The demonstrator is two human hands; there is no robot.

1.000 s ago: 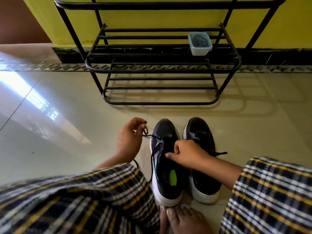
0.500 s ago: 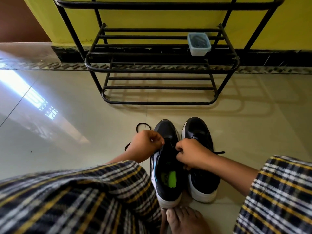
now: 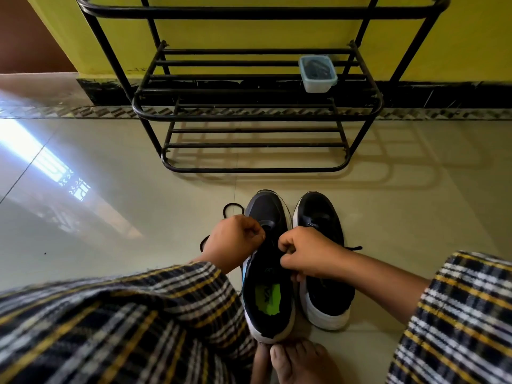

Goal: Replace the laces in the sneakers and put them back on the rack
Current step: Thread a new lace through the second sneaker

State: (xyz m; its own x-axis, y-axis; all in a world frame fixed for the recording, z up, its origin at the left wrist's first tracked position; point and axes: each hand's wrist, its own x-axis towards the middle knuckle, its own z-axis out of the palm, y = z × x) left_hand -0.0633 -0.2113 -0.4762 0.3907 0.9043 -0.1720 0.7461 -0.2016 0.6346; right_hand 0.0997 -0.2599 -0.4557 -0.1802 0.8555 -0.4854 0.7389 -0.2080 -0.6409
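Glossy tile floor (image 3: 116, 217) w/ black rack (image 3: 257, 115) at yellow wall. Left hand (image 3: 234, 243) and right hand (image 3: 307, 254) are both pinching lace over left sneaker (image 3: 267, 273), beside right sneaker (image 3: 322, 261). Risk: loose lace loop (image 3: 232, 210) on floor is likely snagging or tangling during pulling; an eyelet could get skipped. Clear tub (image 3: 318, 74) on rack shelf is holding dark stuff, prob laces, can't tell.

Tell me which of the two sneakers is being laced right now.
The left sneaker, with the green insole patch: both hands work at its eyelets. The right sneaker sits untouched beside it.
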